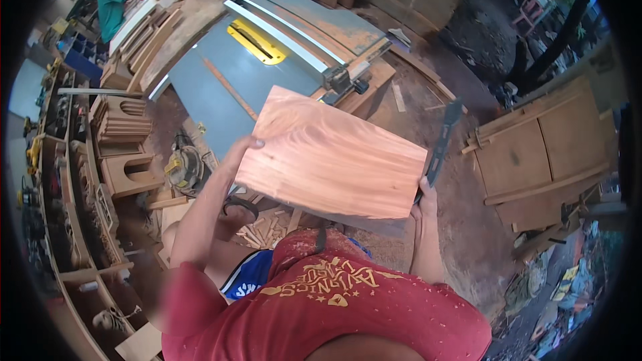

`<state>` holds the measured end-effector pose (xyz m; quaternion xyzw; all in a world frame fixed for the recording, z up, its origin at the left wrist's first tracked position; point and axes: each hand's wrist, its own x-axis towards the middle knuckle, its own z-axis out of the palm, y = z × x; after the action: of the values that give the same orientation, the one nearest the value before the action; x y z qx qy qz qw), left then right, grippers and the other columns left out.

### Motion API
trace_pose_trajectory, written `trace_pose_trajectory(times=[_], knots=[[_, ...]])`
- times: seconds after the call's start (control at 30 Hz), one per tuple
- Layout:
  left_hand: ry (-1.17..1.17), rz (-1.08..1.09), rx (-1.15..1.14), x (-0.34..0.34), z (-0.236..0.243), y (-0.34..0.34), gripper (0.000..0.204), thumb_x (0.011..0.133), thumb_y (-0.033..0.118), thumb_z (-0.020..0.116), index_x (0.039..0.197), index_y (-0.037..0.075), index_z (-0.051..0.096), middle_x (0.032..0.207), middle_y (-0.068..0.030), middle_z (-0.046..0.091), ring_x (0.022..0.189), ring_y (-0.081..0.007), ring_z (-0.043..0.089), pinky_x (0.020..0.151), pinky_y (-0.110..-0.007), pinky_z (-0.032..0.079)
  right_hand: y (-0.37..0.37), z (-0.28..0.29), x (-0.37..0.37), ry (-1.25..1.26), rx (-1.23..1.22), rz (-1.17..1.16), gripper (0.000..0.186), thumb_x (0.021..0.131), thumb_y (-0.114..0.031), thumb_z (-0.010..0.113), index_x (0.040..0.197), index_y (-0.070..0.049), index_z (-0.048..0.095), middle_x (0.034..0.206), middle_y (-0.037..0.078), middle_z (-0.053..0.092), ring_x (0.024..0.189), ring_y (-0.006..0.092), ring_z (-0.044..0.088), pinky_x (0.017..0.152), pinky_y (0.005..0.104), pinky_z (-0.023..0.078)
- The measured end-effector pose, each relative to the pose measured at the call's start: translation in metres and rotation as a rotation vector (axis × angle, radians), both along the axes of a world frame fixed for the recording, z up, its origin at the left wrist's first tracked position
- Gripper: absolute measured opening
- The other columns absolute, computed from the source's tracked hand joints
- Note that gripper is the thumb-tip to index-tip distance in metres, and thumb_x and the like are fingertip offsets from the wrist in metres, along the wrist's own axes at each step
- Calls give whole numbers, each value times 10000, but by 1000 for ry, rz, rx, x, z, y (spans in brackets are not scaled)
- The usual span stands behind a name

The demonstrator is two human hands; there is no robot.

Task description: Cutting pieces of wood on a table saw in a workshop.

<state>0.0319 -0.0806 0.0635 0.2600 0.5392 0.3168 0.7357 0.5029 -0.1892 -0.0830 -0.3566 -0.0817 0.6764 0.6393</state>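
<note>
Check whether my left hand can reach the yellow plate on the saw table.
Likely not while occupied: the left hand grips the wooden board at its left edge, though the yellow plate looks uncovered.

Gold lettering (328, 281) and stars (319, 298) mark the red shirt (381, 314), white lettering (250, 289) the blue shorts (242, 273), both below the fingers (256, 143).

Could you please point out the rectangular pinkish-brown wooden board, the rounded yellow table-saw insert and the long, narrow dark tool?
Rectangular pinkish-brown wooden board (334, 154): head view, middle of its broad face.
Rounded yellow table-saw insert (267, 41): head view, yellow surface beside its slot.
Long, narrow dark tool (441, 144): head view, middle of its length.
</note>
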Motion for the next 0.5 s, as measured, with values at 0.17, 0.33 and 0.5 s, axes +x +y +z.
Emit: trace_pose_trajectory(times=[0.17, 0.33, 0.5], knots=[[376, -100, 200, -18, -19, 84, 540, 821, 394, 729, 1145, -34, 675, 992, -156, 732, 938, -250, 721, 876, -361, 567, 17, 48, -65, -204, -23, -23, 547, 914, -82, 723, 1394, 58, 500, 1299, 173, 637, 1169, 309, 652, 1009, 459, 552], [736, 156, 667, -8, 36, 80, 404, 939, 361, 647, 1121, 6, 710, 1022, -118, 718, 966, -189, 664, 872, -360, 522, 24, 55, -92, -320, -110, -166, 538, 927, -17, 697, 1405, 73, 466, 1294, 140, 613, 1152, 275, 641, 1024, 433, 535], [70, 764, 532, 41, -45, -46, 239, 1007, 220, 565, 1040, 0, 653, 860, -50, 685, 778, -184, 663, 749, -338, 553, 19, 46, -106, -323, -145, -187, 452, 951, -44, 683, 1353, 59, 502, 1280, 183, 638, 1163, 319, 661, 1010, 480, 571]])
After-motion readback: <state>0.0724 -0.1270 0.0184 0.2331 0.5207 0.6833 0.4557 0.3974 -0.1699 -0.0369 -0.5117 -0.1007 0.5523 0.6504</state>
